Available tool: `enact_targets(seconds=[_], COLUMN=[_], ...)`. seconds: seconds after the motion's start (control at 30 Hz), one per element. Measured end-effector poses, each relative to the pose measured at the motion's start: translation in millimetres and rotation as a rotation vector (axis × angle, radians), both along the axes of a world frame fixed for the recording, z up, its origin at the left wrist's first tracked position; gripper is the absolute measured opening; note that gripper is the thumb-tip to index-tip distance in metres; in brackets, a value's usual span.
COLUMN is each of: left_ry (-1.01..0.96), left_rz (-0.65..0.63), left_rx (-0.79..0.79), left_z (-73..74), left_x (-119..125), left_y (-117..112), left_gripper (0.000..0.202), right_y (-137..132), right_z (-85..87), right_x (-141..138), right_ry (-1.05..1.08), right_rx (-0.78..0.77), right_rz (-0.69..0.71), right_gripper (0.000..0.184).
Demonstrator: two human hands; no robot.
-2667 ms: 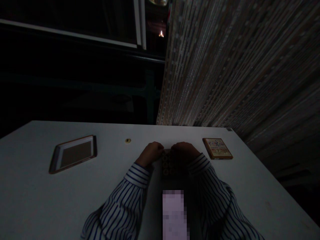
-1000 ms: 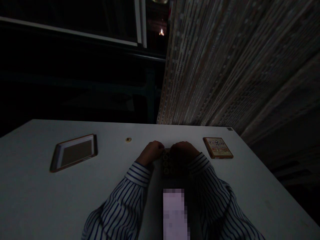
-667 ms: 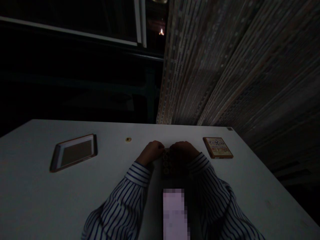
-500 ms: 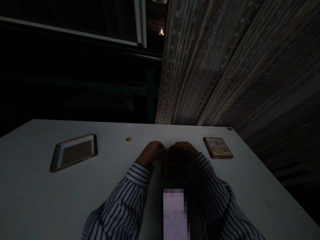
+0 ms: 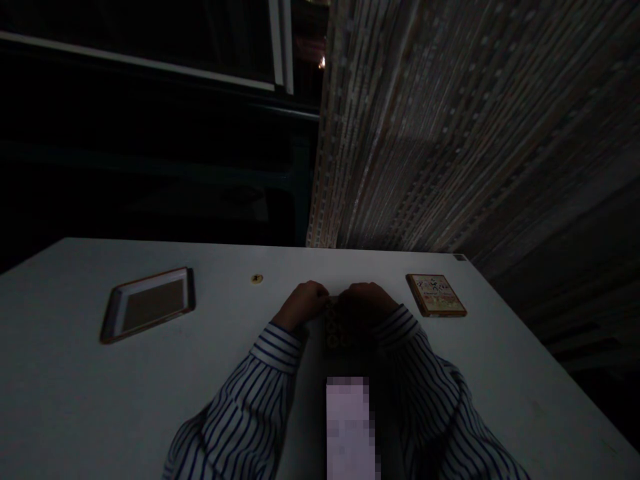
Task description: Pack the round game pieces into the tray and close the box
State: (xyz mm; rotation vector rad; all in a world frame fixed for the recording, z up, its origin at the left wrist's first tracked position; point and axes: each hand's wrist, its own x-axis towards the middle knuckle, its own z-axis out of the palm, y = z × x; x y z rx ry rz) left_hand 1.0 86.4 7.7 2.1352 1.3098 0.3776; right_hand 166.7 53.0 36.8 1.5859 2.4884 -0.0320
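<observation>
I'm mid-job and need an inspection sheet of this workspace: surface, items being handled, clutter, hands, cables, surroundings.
Surface: white table, dimly lit.
Items being handled: rows of round pieces between the hands, in deep shadow; markings unreadable.
Clutter: a shallow tray on the left, a loose disc nearer the middle, a printed box on the right, and a lit screen, pixelated, between the forearms.
Hands: left hand and right hand both at the far end of the pieces; exact grip hidden.
Cables: nothing seen.
Surroundings: strand curtain behind the table, pale frame to its left, otherwise mostly dark.
</observation>
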Motion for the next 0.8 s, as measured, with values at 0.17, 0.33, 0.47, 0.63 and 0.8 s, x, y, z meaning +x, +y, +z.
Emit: enact_targets(seconds=[0.17,0.33,0.47,0.63,0.8], left_ry=[0.003,0.015,0.006,-0.004,-0.001], left_rz=[-0.011,-0.028,-0.017,-0.038,-0.036], left_rx=[0.026,0.033,0.023,0.044,0.047], left_z=[0.0,-0.7,-2.8,-4.4,-3.5], left_x=[-0.3,-1.0,-1.1,-1.7,-1.8], left_y=[0.1,1.1,1.8,2.2,1.9], left_gripper=[0.025,0.025,0.025,0.026,0.027], right_y=[1.2,1.1,1.6,3.0,4.3], right_z=[-3.2,-0.3,-1.2,-4.4,-4.6], right_x=[1.0,0.5,0.1,1.9,3.0], right_ry=[0.022,0.025,0.013,0.037,0.034], right_rx=[0.022,-0.017,-0.02,-0.001,-0.016], right_rz=[0.018,0.016,0.001,0.0,-0.018], right_gripper=[0.027,0.027,0.026,0.027,0.027])
